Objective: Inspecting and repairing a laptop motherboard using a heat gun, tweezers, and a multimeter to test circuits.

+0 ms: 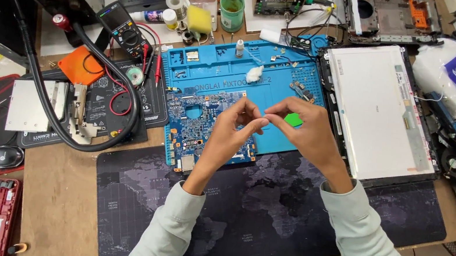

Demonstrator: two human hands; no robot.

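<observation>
The two hands meet above the blue circuit board (204,128), which lies on the blue silicone repair mat (282,76), at its near left corner. The left hand (234,129) has its thumb and first fingers pinched narrow, and the fingertips (261,123) almost touch those of the right hand (307,129); whether a very small part sits between them is too small to tell. The right hand is also closed to a narrow pinch, and a small green piece (293,119) shows just beside its thumb, though one cannot say if the hand holds it or if it lies on the mat below. To do such fine work well, it seems wise to keep both wrists low and steady near the board, and to keep the fingers directly over the mat, so that a small part which slips falls on it and not on the dark desk pad (264,209) in front of the board. A white wad (254,73) and a small dropper bottle (240,47) stand on the mat behind the board. Right of the board lies a bare laptop screen panel (377,106). Left of the board are a multimeter (124,33) with red leads, an orange pad (81,64) and a thick black hose (51,110). Behind the board, beyond the mat, stands a green cup (231,11).
</observation>
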